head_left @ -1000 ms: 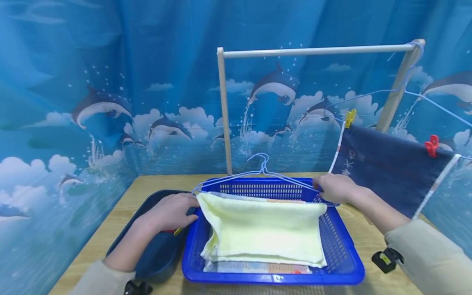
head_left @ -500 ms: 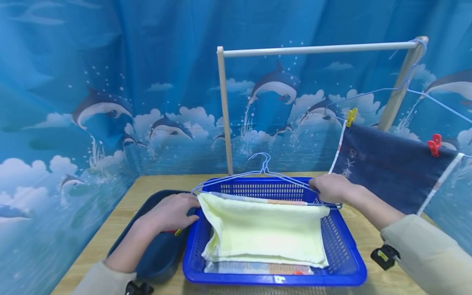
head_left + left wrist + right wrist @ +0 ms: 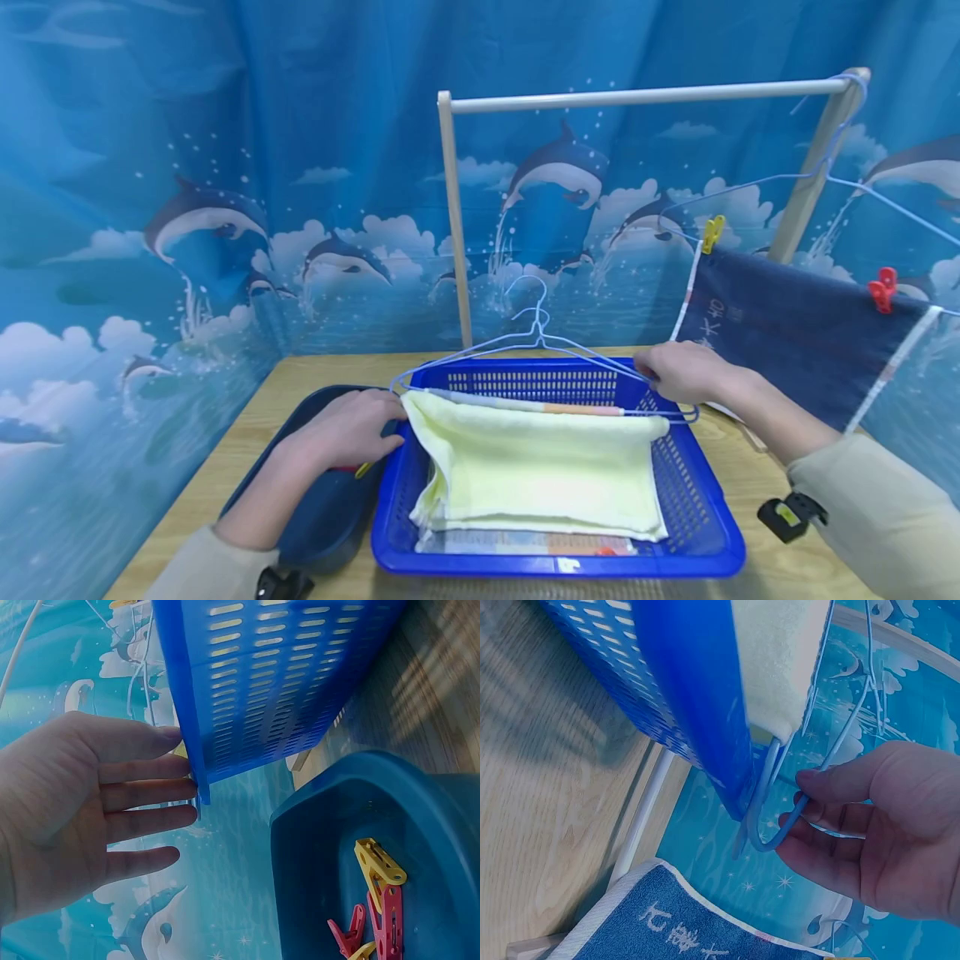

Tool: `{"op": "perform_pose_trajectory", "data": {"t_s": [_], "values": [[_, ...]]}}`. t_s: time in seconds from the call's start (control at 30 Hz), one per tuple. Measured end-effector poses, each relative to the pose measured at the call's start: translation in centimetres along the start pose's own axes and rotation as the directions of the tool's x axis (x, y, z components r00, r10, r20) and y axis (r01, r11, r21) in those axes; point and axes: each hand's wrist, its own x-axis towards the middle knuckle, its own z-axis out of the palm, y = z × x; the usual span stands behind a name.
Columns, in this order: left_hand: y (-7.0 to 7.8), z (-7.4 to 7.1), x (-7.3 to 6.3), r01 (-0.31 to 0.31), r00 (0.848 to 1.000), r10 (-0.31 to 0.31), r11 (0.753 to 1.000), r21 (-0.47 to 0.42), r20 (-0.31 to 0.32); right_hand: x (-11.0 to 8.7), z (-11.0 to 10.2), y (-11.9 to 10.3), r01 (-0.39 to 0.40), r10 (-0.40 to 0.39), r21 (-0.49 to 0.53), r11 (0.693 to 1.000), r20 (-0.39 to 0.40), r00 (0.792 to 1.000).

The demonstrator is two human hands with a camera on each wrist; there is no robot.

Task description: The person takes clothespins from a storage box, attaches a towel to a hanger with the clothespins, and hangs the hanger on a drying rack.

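Note:
A pale yellow towel hangs folded over a thin blue wire hanger above the blue basket. Behind it sits a second hanger, with a printed cloth showing below the towel and along its top. My right hand pinches the hanger's right end between thumb and fingers, just outside the basket rim. My left hand is at the basket's left rim by the towel's top corner, fingers straight and fingertips at the rim in the left wrist view.
Left of the basket stands a dark blue tub with red and yellow clothespins. A rack with a white rail rises behind. On its right end hangs a navy towel, clipped by yellow and red clothespins.
One hanger hook has risen above the other, so the two hooks now stand apart. My right hand has shifted slightly; my left hand stays at the rim.

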Motion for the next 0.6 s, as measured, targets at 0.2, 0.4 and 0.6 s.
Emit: {"op": "perform_pose_trajectory", "data": {"t_s": [0.2, 0.4, 0.6], "values": [[0.1, 0.1, 0.0, 0.015, 1.0, -0.015, 1.0, -0.001, 0.004, -0.3, -0.1, 0.0, 0.013, -0.013, 0.003, 1.0, -0.038, 0.999], [0.1, 0.2, 0.1, 0.014, 1.0, -0.014, 1.0, -0.004, -0.001, -1.0, -0.7, -0.2, 0.045, -0.045, -0.003, 0.999, -0.098, 0.994], [0.0, 0.1, 0.0, -0.004, 1.0, 0.004, 1.0, 0.009, -0.011, -1.9, -0.9, -0.2, 0.114, -0.113, 0.0, 0.993, -0.154, 0.982]]}}
